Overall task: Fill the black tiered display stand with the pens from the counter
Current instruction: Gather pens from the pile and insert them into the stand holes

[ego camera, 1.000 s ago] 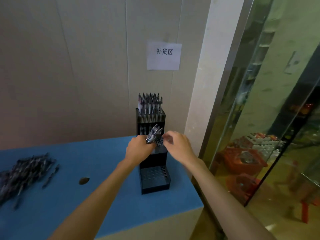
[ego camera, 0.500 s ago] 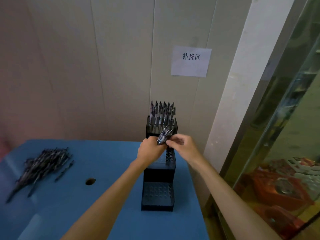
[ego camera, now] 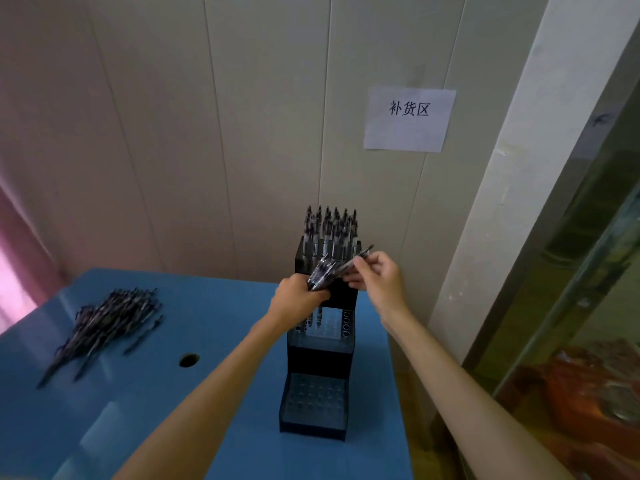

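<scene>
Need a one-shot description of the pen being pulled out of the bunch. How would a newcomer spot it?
Start at the black tiered display stand at the right end of the blue counter. In front of its top tier the left hand grips a bunch of pens. The single pen is pinched by the right hand, slanting up to the right, away from the bunch.

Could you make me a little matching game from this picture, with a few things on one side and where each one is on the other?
Things:
1. pile of loose pens
2. bundle of pens
3. paper sign
4. round hole

Places:
A. stuck on the wall, upper right
B. gripped in the left hand, in front of the black display stand
C. in the blue counter, between the pile and the stand
D. lying at the counter's left side

Pairs: 1-D, 2-B, 3-A, 4-C
</scene>
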`<state>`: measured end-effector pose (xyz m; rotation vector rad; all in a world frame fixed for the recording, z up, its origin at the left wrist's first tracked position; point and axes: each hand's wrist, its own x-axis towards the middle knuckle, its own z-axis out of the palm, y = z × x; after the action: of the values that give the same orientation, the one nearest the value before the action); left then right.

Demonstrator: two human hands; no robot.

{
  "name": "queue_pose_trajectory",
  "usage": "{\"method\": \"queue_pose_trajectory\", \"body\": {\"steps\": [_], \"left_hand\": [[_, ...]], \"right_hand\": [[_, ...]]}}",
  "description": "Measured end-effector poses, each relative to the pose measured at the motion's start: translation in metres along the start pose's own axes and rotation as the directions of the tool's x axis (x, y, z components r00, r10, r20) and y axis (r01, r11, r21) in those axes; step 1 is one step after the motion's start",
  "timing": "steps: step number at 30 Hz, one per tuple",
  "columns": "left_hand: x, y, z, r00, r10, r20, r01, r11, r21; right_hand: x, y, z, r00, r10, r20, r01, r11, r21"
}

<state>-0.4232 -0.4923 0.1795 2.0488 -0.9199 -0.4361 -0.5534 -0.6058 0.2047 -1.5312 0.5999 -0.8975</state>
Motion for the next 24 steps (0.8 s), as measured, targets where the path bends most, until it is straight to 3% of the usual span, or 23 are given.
{"method": "queue_pose_trajectory", "body": {"steps": [3, 5, 9, 11, 24], "left_hand": [[0.007, -0.008, -0.002, 1.0, 0.007, -0.003, -0.006, 1.0, 0.009], [0.01, -0.017, -0.005, 1.0, -0.001, 0.002, 0.001, 1.0, 0.016], [0.013, -0.033, -0.012, 0.999, -0.004, -0.042, 0.005, 1.0, 0.015], [0.013, -0.037, -0.014, 0.999, 0.004, -0.05, -0.005, 1.0, -0.01], [0.016, -0.048, -0.025, 0.998, 0.061, 0.004, -0.061, 0.998, -0.021]], "right_hand": [[0.009, 0.0, -0.006, 0.992, -0.073, -0.106, 0.073, 0.997, -0.006], [0.014, 0.006, -0.01, 0.977, -0.15, -0.151, 0.134, 0.985, -0.111], [0.013, 0.028, -0.003, 0.942, -0.327, 0.071, 0.318, 0.811, -0.492], [0.01, 0.043, 0.005, 0.93, -0.33, 0.161, 0.36, 0.734, -0.576], [0.019, 0.077, 0.035, 0.961, -0.251, 0.119, 0.263, 0.682, -0.683]]}}
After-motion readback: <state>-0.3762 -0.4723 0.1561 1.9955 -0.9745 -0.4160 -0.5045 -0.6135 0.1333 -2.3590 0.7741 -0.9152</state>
